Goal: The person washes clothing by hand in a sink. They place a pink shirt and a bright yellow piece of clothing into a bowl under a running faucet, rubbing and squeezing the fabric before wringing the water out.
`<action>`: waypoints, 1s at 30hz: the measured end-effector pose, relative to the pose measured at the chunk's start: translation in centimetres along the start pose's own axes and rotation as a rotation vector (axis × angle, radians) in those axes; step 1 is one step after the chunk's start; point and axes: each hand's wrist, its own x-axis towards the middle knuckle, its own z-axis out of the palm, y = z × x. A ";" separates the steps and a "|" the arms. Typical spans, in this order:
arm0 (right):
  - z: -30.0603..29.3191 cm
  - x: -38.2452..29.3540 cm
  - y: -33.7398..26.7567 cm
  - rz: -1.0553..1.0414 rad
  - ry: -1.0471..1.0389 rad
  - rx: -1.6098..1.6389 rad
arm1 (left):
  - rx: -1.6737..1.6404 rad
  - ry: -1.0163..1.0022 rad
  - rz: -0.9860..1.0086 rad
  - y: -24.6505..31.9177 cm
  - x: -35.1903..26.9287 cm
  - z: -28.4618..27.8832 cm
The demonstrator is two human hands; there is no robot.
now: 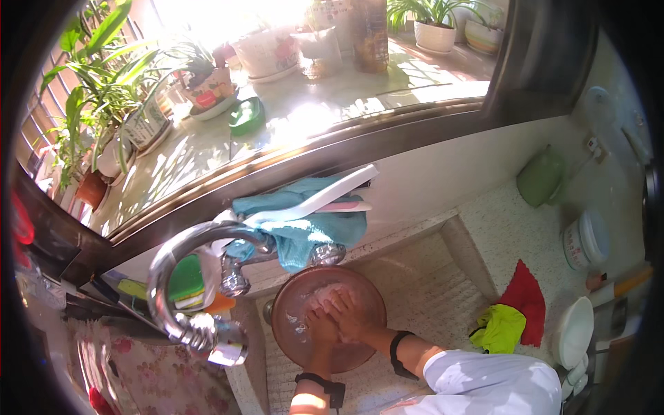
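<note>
A round brown basin (pixel 358 358) of water sits in the stone-speckled sink, and both of my hands are inside it. A soft pale pink cloth (pixel 332 293) lies wet under my fingers. My left hand (pixel 322 326) bears on the near left part of the cloth. Beside it, touching, my right hand (pixel 353 316) has its fingers bent over the cloth. The exact grip of the fingertips is hidden by cloth and water. Each forearm wears a black strap.
A curved chrome faucet (pixel 158 280) arches left of the basin. Blue cloth (pixel 332 228) and a white-handled brush (pixel 316 199) lie behind it. Yellow-green cloth (pixel 499 327) and red cloth (pixel 530 306) rest at the right, near a white bowl (pixel 575 332). Potted plants line the windowsill (pixel 207 155).
</note>
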 end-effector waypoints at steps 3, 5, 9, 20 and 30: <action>6.0 -1.2 4.2 -0.001 0.160 -0.118 | 0.062 -0.039 0.145 1.9 0.3 2.5; 3.9 -0.2 0.9 -0.011 0.128 -0.080 | 0.318 0.033 0.052 -0.9 0.4 3.0; 3.7 -1.3 1.5 0.066 0.035 -0.016 | 0.339 0.043 0.103 -1.2 -1.4 2.4; 2.6 2.4 5.2 0.217 -0.396 0.399 | -0.522 -0.082 -0.131 -2.9 -2.3 -5.1; 4.1 -5.4 6.6 0.151 -0.326 0.424 | -0.541 -0.190 0.381 -0.6 -8.8 1.4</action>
